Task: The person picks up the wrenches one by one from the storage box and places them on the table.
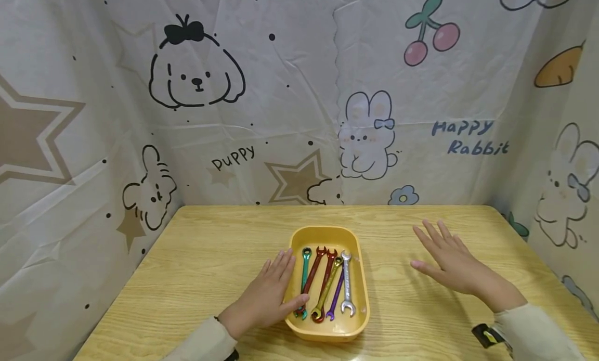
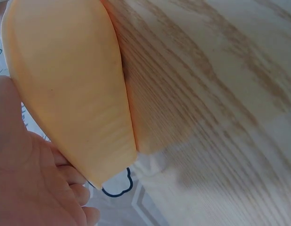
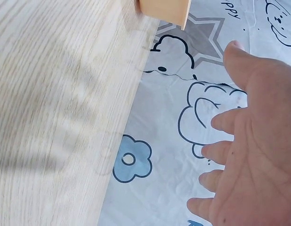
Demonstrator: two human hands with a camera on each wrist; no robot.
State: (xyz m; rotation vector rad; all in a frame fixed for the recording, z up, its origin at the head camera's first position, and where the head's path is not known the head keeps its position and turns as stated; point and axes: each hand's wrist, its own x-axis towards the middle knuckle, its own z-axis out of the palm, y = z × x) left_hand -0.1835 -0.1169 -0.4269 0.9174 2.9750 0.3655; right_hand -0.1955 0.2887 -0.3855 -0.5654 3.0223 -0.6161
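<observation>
A yellow plastic tray stands on the wooden table with several wrenches lying in it. Among these are a green wrench, a red wrench, a gold wrench, a purple wrench and a silver wrench. My left hand lies along the tray's left rim, fingers straight and thumb reaching over the edge. In the left wrist view, its fingertips are right at the tray's wall. To the right of the tray, my right hand is raised over the table, fingers spread and holding nothing.
The light wooden table runs back to a printed cloth that hangs behind it and on both sides. A dark band with a yellow patch sits at the right wrist.
</observation>
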